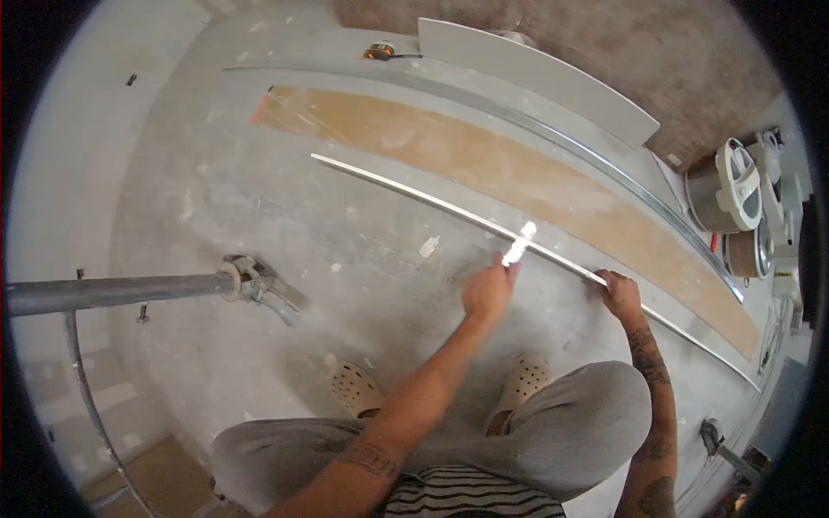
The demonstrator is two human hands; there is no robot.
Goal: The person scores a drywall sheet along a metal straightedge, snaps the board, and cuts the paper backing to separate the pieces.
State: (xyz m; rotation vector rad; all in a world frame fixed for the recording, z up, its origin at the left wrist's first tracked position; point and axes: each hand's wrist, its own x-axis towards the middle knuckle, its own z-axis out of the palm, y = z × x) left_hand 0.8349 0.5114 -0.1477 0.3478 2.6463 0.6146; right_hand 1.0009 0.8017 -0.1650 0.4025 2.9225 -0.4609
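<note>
A long, thin white strip (414,193) runs diagonally above the floor in front of me. My right hand (620,295) is closed round it, right of its middle. My left hand (490,289) is closed on a small, bright white object (519,244) that crosses the strip to the left of my right hand. Glare washes that object out, so its kind cannot be made out. Beyond the strip lies a long brown board (389,129) with a glossy, film-like surface.
A metal profile (553,134), a white panel (535,73) and a tape measure (378,52) lie farther off. Buckets (725,190) stand at right. From the left juts a grey pole (129,292) with a metal fitting. My clogs (356,388) rest on the grey floor.
</note>
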